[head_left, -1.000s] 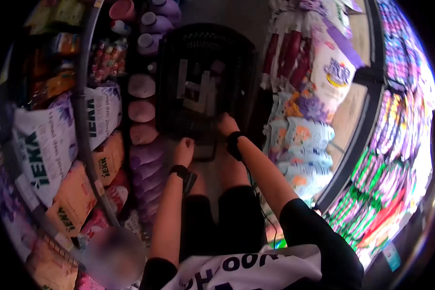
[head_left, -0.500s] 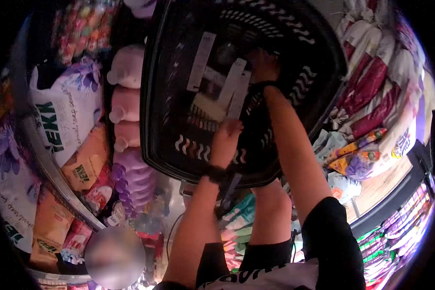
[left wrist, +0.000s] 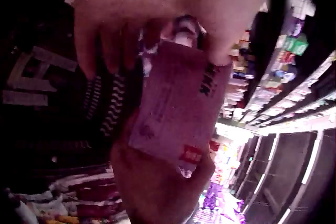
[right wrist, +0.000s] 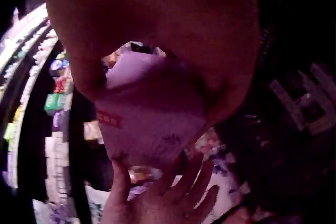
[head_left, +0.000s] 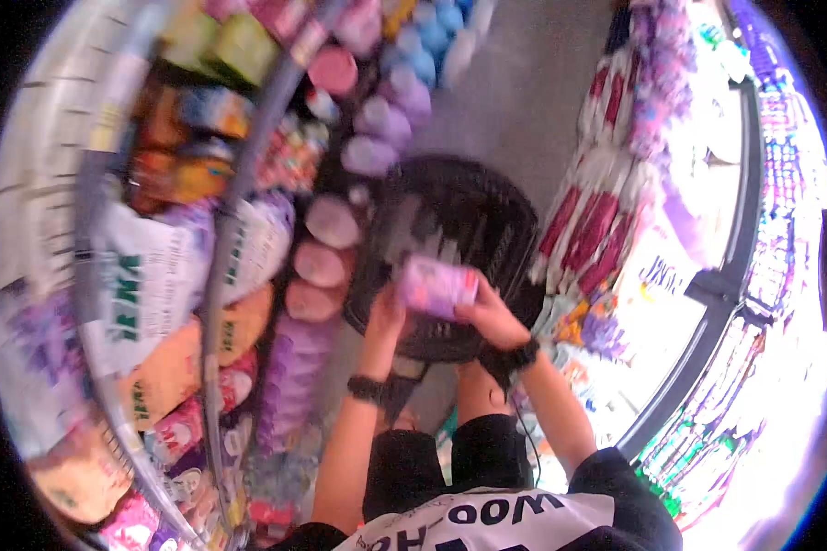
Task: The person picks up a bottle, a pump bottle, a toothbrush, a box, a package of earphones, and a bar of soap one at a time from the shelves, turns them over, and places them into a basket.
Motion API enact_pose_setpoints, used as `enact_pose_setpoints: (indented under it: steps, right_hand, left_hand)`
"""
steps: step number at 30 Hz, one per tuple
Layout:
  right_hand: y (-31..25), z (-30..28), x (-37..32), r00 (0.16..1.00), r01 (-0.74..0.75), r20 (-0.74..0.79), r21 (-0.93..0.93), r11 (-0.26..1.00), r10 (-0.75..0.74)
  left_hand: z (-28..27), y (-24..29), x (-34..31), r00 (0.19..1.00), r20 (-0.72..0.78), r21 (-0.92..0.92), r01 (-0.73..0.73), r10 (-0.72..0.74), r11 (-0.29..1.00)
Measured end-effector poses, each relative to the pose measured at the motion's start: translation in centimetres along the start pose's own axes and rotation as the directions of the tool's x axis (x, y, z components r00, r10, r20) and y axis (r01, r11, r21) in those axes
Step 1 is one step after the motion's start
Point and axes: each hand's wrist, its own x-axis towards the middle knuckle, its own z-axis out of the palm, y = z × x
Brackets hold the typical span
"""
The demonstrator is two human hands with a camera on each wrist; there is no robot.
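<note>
A pink-purple box (head_left: 439,288) is held up over the black basket (head_left: 377,342) between both hands. My right hand (head_left: 494,318) grips its right end, thumb and fingers on opposite sides, as the right wrist view also shows around the box (right wrist: 149,121). At the other end, my left hand (head_left: 386,318) has its thumb and fingers at the box's edges. In the left wrist view, a small red label marks one corner of the box (left wrist: 178,103), and my left hand (left wrist: 168,8) is at the end opposite my right hand (left wrist: 160,182).
Shelves of bags and pouches (head_left: 152,275) line the left side, with pink and purple bottles (head_left: 320,264) beside the basket. On the right stand racks of packed bags (head_left: 597,230). Grey floor (head_left: 505,101) runs beyond the basket, which holds some pale boxes (left wrist: 31,79).
My right hand has come up out of the basket with the pink-purple box. My left hand has moved up to the box too. The basket appears lower and farther from the view.
</note>
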Motion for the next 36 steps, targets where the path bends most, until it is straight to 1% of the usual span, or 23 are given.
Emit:
enact_pose_setpoints:
  steps: [2,4,5,6,8,9,10,12,14,15,16,18,20,22,23,24,26,28,29,30,32,34,36]
  right_hand:
    - [-5.6,3.3,-3.8,0.993,0.060,0.101,0.059,0.996,-0.066]
    - [-10.5,5.6,-7.2,0.972,0.109,0.213,-0.022,0.994,-0.102]
    - [-13.0,6.6,-8.9,0.952,0.128,0.289,-0.078,0.989,-0.100]
    - [-14.9,7.6,-10.5,0.943,0.112,0.324,-0.078,0.991,-0.081]
    - [-17.8,8.7,-13.3,0.930,0.134,0.362,-0.173,0.976,-0.063]
    - [-18.2,8.9,-14.1,0.916,0.156,0.393,-0.168,0.973,-0.078]
    - [-18.7,9.2,-15.1,0.916,0.155,0.394,-0.165,0.974,-0.079]
    - [-18.5,9.2,-16.4,0.902,0.262,0.410,-0.264,0.928,-0.138]
    - [-18.4,9.9,-17.8,0.933,0.216,0.342,-0.286,0.934,-0.111]
    - [-18.2,10.2,-18.5,0.942,0.186,0.321,-0.268,0.945,-0.094]
    - [-18.0,10.6,-19.2,0.939,0.203,0.327,-0.273,0.940,-0.108]
    - [-17.5,11.9,-20.3,0.951,0.164,0.296,-0.244,0.956,-0.087]
    - [-16.5,12.5,-21.2,0.948,0.188,0.301,-0.266,0.945,-0.104]
    - [-16.1,13.7,-21.7,0.943,0.198,0.316,-0.271,0.942,-0.107]
    - [-16.0,14.6,-21.9,0.936,0.209,0.337,-0.281,0.937,-0.108]
    - [-15.9,15.4,-22.1,0.938,0.206,0.333,-0.302,0.931,-0.099]
    - [-15.6,16.7,-22.4,0.937,0.208,0.337,-0.337,0.918,-0.088]
    - [-15.1,17.9,-22.7,0.935,0.237,0.343,-0.412,0.880,-0.091]
    - [-14.8,18.2,-22.8,0.934,0.238,0.347,-0.418,0.877,-0.088]
    - [-14.5,18.5,-22.8,0.936,0.226,0.345,-0.431,0.874,-0.072]
    - [-13.9,19.4,-23.1,0.937,0.220,0.343,-0.434,0.873,-0.065]
    - [-13.5,20.2,-23.4,0.942,0.252,0.313,-0.428,0.868,-0.119]
    - [-12.7,20.5,-23.0,0.932,0.293,0.326,-0.424,0.857,-0.158]
  left_hand:
    - [1.1,5.1,-4.8,0.982,0.184,-0.229,-0.005,0.049,0.973]
    - [2.6,9.7,-9.2,0.932,0.286,-0.280,-0.142,0.223,0.949]
    - [2.9,11.4,-10.9,0.947,0.281,-0.241,-0.089,0.158,0.966]
    - [3.7,12.3,-12.6,0.939,0.270,-0.246,-0.145,0.211,0.958]
    - [4.8,13.6,-15.5,0.914,0.258,-0.174,-0.274,0.313,0.946]
    - [5.9,14.7,-17.1,0.931,0.233,-0.144,-0.253,0.281,0.957]
    - [6.2,14.6,-17.5,0.920,0.246,-0.086,-0.293,0.305,0.952]
    - [7.4,14.7,-20.1,0.902,0.238,-0.193,-0.320,0.361,0.927]
    - [8.3,14.9,-22.4,0.918,0.221,-0.145,-0.302,0.328,0.942]
    - [8.4,14.6,-23.1,0.922,0.196,-0.105,-0.320,0.335,0.942]
    - [8.1,14.1,-23.6,0.914,0.201,-0.105,-0.336,0.351,0.936]
    - [7.4,13.7,-24.5,0.932,0.179,-0.120,-0.297,0.315,0.947]
    - [6.8,13.4,-26.3,0.921,0.179,-0.126,-0.326,0.345,0.937]
    - [5.9,13.7,-27.9,0.905,0.182,-0.074,-0.377,0.385,0.923]
    - [5.3,13.4,-28.4,0.892,0.148,-0.006,-0.430,0.426,0.903]
    - [4.8,13.2,-29.0,0.885,0.134,-0.011,-0.449,0.446,0.894]
    - [4.0,12.6,-30.1,0.925,0.079,-0.096,-0.364,0.372,0.926]
    - [3.2,12.4,-31.1,0.914,0.061,-0.127,-0.391,0.400,0.912]
    - [2.8,12.1,-31.6,0.910,0.050,-0.146,-0.401,0.411,0.905]
    - [2.3,11.7,-31.8,0.910,0.047,-0.147,-0.402,0.412,0.904]
    - [1.3,11.4,-32.0,0.904,0.060,-0.056,-0.419,0.422,0.906]
    - [0.6,11.1,-32.4,0.894,0.068,-0.056,-0.439,0.443,0.896]
    - [0.1,11.6,-32.7,0.882,0.085,-0.059,-0.460,0.464,0.886]
